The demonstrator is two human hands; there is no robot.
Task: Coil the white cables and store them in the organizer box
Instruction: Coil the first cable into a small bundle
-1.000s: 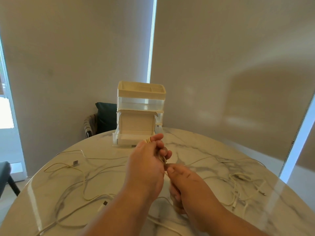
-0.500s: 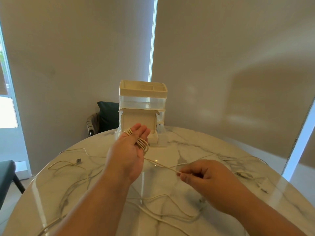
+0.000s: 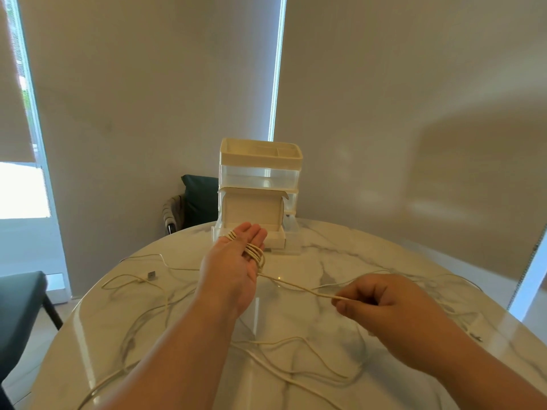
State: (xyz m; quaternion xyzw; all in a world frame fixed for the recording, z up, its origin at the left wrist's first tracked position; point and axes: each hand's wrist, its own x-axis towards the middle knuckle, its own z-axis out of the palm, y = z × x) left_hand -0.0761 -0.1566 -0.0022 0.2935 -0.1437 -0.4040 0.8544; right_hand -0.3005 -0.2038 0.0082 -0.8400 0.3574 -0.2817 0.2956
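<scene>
Pinching the white cable [image 3: 296,287] between thumb and forefinger, the right hand [image 3: 381,303] holds it taut at 4 o'clock. The cable's loops wrap the straight, uncurled fingers of the left hand [image 3: 233,270], just before the organizer box [image 3: 260,179] at 12 o'clock. Loose cables [image 3: 291,338] sprawl across the table [image 3: 370,261].

white cable [image 3: 296,287] hidden inside right hand [image 3: 393,306], chair [image 3: 17,303] cropped left
</scene>
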